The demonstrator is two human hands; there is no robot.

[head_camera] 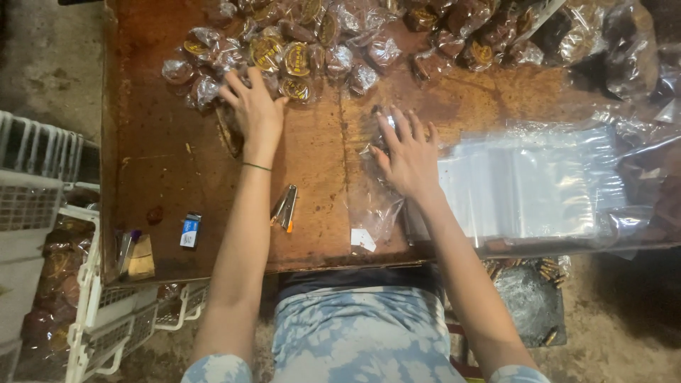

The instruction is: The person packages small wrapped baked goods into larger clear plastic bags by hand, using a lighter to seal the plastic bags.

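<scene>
My left hand (254, 108) lies flat on the brown table (156, 163), fingers spread at the near edge of a heap of small wrapped brown sweets (284, 50), touching one or two of them. My right hand (408, 152) presses palm-down on a clear plastic bag (372, 202) that holds something dark under its fingertips. A thin green band circles my left wrist. Neither hand has its fingers closed around anything.
A stack of flat clear bags (532, 184) lies right of my right hand. A stapler (285, 207), a small blue box (190, 230) and a folded packet (140, 257) sit near the front edge. White wire baskets (42, 177) stand at the left.
</scene>
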